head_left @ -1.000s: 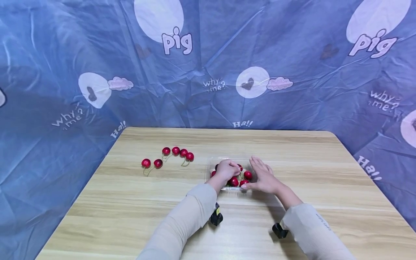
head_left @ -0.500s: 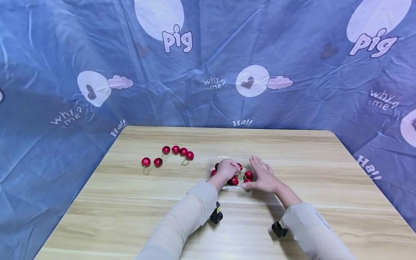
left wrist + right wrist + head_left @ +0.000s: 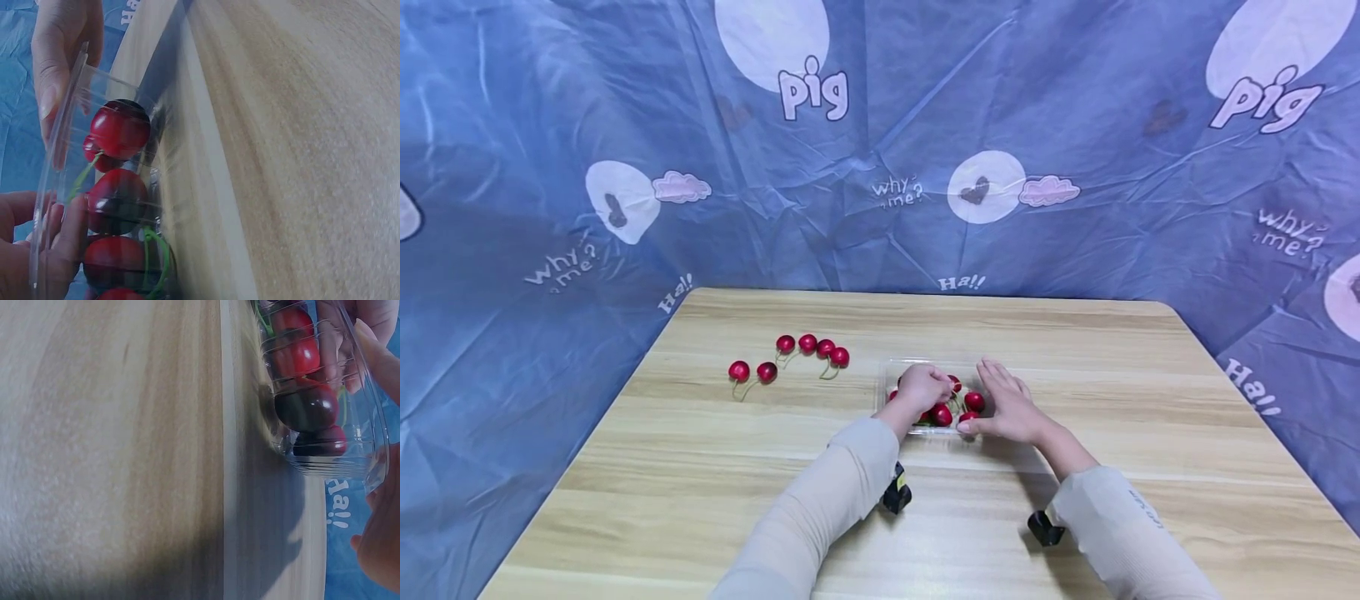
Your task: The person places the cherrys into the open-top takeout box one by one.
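Observation:
A clear plastic box [image 3: 917,431] with several red cherries in it stands on the table. My left hand [image 3: 922,387] reaches over the near rim, its fingertips pinched together at a cherry [image 3: 955,383] by its thin green stem. In the left wrist view, that stem [image 3: 83,178] runs down to the fingertips. My right hand [image 3: 1011,408] spans the box's right end with fairly straight fingers, thumb at the near rim and fingers toward the far side. More cherries, such as the dark red one [image 3: 306,405], lie along the near wall. The left hand hides part of the contents.
Several loose cherries with stems lie left of the box, among them a pair [image 3: 752,372] and a cluster [image 3: 812,346] farther back. The wooden table [image 3: 700,492] has a blue printed cloth [image 3: 880,242] hanging behind it.
The cherry beside my right thumb has shifted slightly right within the box. My left hand has moved barely to the left; my right hand stays in place.

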Demonstrator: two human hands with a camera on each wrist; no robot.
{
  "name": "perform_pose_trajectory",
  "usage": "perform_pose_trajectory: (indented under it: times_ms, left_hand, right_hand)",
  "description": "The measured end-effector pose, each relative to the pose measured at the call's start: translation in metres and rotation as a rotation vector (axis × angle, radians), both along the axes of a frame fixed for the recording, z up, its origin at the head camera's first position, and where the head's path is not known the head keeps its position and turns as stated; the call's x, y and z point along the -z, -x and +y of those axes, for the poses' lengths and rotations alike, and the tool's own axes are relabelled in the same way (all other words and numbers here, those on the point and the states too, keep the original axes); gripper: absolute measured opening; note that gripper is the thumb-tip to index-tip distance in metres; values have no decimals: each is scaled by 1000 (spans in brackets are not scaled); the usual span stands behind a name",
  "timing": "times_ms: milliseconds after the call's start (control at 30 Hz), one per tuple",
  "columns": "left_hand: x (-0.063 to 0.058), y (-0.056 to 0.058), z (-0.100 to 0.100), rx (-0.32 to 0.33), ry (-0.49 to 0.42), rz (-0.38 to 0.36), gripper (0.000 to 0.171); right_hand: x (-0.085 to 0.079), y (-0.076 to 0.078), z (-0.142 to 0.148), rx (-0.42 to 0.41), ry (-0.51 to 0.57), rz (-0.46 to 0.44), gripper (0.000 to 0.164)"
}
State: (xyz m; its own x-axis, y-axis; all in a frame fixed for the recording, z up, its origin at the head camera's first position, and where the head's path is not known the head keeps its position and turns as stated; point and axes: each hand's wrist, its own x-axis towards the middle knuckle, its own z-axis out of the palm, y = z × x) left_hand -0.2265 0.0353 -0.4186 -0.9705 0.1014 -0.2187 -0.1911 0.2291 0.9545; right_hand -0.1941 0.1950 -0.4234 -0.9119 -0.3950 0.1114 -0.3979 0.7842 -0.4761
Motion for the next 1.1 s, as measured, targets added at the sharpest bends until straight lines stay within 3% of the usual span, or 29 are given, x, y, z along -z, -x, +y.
perform_pose_trajectory:
  times_ms: [300, 667, 1100]
  left_hand:
    - [-4, 1, -15, -12, -106, -22, 8]
    - [-17, -5, -44, -19, -331, -98, 21]
    - [-20, -14, -83, -35, -352, -60, 24]
  right_hand:
    - [-2, 1, 1, 12, -33, -27, 105]
    - [0, 1, 1, 9, -34, -42, 108]
    - [0, 1, 1, 11, -23, -53, 109]
